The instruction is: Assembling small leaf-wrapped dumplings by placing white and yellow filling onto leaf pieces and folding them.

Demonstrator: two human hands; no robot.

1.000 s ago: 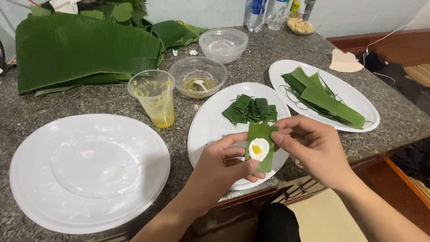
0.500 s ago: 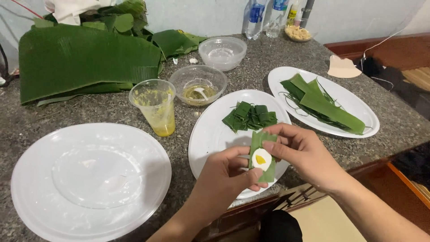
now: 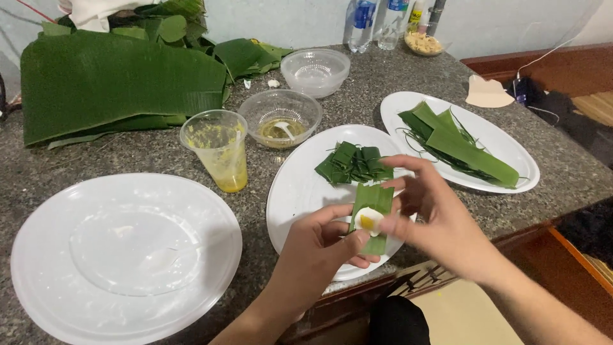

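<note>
Green strip: a narrow banana-leaf strip (image 3: 372,211) sits in both hands, over the near edge of the middle white plate (image 3: 300,191).
Filling: a pale dough disc (image 3: 367,221) with a yellow spot lies on the strip.
Left hand: the left hand (image 3: 319,252) cradles the strip from below, fingers curled under, thumb pressing its near end.
Right hand: the right hand (image 3: 440,217) pinches the strip's right edge, remaining fingers spread loose.
Same plate: a pile of folded leaf parcels (image 3: 353,163) just beyond.
Worktop: speckled grey stone (image 3: 128,160); a smeared plastic cup (image 3: 217,150) and a glass bowl (image 3: 281,118) stand left of the plate.
</note>
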